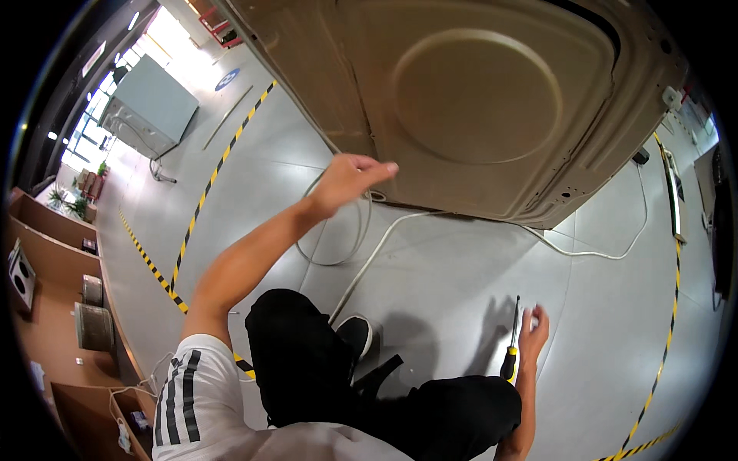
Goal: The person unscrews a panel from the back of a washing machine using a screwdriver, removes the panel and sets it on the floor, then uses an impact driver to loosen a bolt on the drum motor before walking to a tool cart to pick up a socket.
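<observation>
My left hand reaches in front of the brown-looking metal back panel of a large appliance, near its lower left part. Its thumb and fingers are pressed together; whatever they may hold is too small to make out. Low on the right, my right hand is above the floor, its fingers curled in and slightly blurred, with any content hidden. Just left of it a screwdriver with a black and yellow handle appears to lie on the floor, shaft pointing away from me.
A pale hose runs from under the appliance toward my shoe, beside a looped hose. A white cord trails right. Striped tape marks the grey floor. Another appliance stands far left; a brown shelf holds parts.
</observation>
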Demonstrator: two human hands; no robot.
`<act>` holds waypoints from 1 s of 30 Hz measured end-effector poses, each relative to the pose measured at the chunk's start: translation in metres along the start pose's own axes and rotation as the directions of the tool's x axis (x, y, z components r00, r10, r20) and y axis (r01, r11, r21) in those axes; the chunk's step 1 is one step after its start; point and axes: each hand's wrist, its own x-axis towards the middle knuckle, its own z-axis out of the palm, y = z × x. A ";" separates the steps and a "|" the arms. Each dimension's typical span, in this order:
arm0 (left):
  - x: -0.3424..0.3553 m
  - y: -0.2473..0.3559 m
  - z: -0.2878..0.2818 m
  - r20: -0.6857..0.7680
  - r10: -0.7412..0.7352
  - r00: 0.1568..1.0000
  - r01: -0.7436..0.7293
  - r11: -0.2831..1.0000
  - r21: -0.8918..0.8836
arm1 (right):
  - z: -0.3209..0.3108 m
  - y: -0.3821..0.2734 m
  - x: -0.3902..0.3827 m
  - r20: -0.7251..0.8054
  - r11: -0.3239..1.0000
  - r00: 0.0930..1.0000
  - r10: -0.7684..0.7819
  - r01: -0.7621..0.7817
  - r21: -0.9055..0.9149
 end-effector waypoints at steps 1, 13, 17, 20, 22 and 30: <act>-0.003 -0.004 -0.009 -0.074 0.027 0.997 -0.030 0.999 -0.031 | 0.004 -0.033 0.020 0.024 0.995 0.999 0.027 -0.030 0.098; 0.023 -0.061 -0.018 -0.258 0.104 0.961 -0.076 0.991 0.113 | 0.047 -0.161 0.078 -0.090 0.924 0.996 -0.003 0.037 0.381; 0.033 -0.053 -0.003 -0.301 0.104 0.948 -0.012 0.956 0.294 | 0.052 -0.167 0.083 -0.093 0.966 0.984 -0.149 0.165 0.198; 0.024 -0.063 -0.004 -0.315 0.013 0.949 0.100 0.935 0.341 | 0.053 -0.185 0.091 -0.063 0.954 0.987 -0.149 0.160 0.253; 0.028 -0.076 -0.004 -0.369 0.148 0.917 0.008 0.921 0.389 | 0.061 -0.183 0.104 -0.062 0.940 0.981 -0.183 0.193 0.281; 0.035 -0.078 -0.010 -0.282 0.146 0.948 -0.013 0.905 0.425 | 0.073 -0.220 0.158 0.066 0.860 0.974 -0.219 0.161 0.484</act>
